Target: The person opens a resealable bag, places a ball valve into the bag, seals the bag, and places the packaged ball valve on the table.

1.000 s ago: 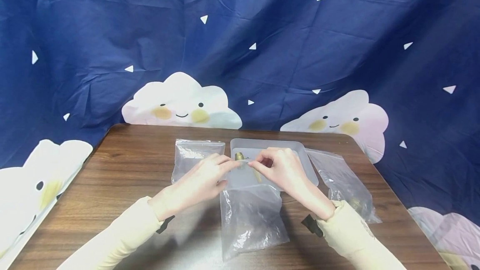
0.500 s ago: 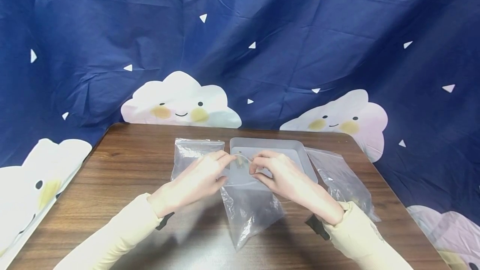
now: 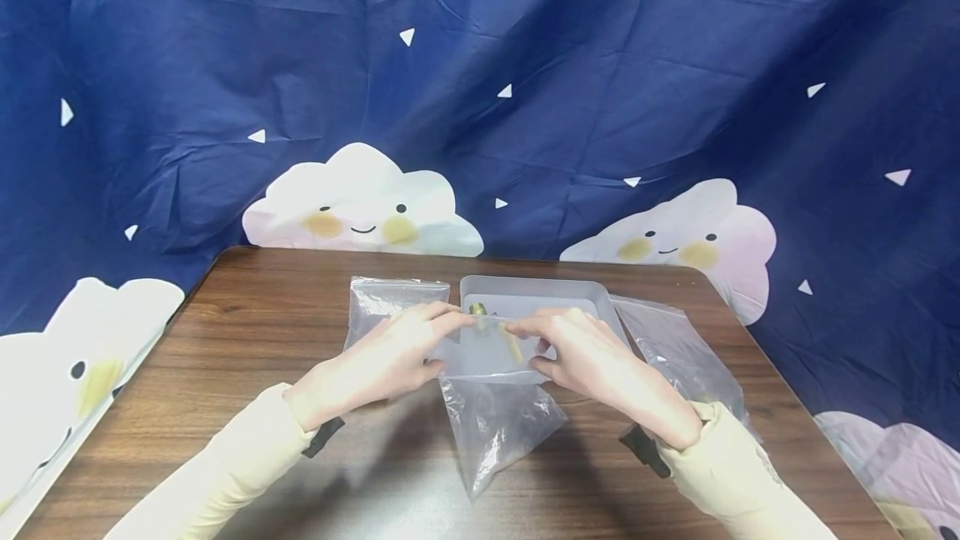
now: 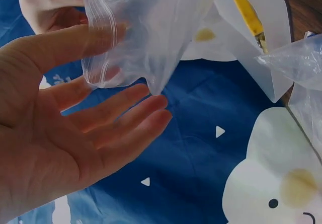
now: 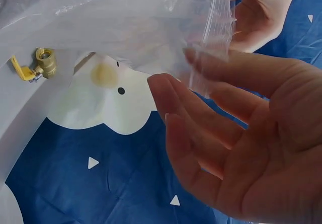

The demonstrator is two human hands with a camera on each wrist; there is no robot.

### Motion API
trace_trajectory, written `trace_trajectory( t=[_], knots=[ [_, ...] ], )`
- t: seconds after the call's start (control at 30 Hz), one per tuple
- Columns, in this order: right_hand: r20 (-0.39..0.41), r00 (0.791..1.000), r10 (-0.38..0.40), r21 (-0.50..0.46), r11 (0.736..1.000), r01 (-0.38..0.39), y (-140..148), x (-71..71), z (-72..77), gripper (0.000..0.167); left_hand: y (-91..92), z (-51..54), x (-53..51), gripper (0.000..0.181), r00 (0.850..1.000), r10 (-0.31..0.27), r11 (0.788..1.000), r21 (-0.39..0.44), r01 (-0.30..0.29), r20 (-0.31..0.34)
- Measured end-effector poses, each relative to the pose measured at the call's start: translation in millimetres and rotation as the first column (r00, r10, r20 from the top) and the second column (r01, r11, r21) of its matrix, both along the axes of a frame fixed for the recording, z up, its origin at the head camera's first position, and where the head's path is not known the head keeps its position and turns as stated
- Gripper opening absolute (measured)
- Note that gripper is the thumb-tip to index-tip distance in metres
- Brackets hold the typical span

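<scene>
A clear zip-lock bag hangs between my two hands, its lower end narrowed to a point. My left hand pinches the left end of its zip edge between thumb and index finger, the other fingers extended. At the right end, my right hand pinches the edge likewise; its thumb shows at the zip strip. Behind the bag, a brass ball valve with a yellow handle lies in the grey tray. In the head view the valve is partly seen through the plastic.
A flat clear zip-lock bag lies left of the tray. Another zip-lock bag lies at the right, its lower part partly hidden by my right sleeve. The brown wooden table ends at a patterned blue cloth.
My right hand has shifted slightly right and its index finger has straightened along the bag's edge. The bag's lower end has folded from a broad rectangle to a point. The left hand barely moved.
</scene>
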State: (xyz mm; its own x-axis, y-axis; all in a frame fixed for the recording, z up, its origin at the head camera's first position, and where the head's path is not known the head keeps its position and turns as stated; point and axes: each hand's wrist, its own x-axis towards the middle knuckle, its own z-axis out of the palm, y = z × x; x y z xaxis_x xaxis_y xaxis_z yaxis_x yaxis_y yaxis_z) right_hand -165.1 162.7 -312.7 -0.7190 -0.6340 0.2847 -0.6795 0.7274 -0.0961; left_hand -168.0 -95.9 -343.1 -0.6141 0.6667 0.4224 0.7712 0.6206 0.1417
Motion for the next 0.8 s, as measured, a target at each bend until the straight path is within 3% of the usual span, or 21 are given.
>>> trace_trajectory(
  t=[0.17,0.37,0.57,0.8],
  knots=[
    [0.016,0.999,0.032,-0.025,0.999,-0.031,3,0.0,-1.0,0.034,-1.3,-0.4,-1.2,0.057,0.997,-0.003,1.0,0.002,0.003,0.071],
    [0.179,0.984,0.024,-0.024,1.0,-0.02,4,1.1,1.6,0.04,-4.3,-3.1,-4.4,0.055,0.986,-0.008,1.0,0.003,0.008,0.166],
    [0.292,0.956,0.04,-0.027,0.999,-0.033,3,2.0,5.2,0.042,-8.8,-5.8,-6.8,0.054,0.983,-0.037,0.999,-0.002,0.038,0.181],
    [0.381,0.92,0.089,-0.058,0.996,-0.073,4,-0.3,9.3,0.038,-11.0,1.3,-7.0,0.054,0.975,-0.058,0.998,-0.006,0.061,0.214]
  ],
)
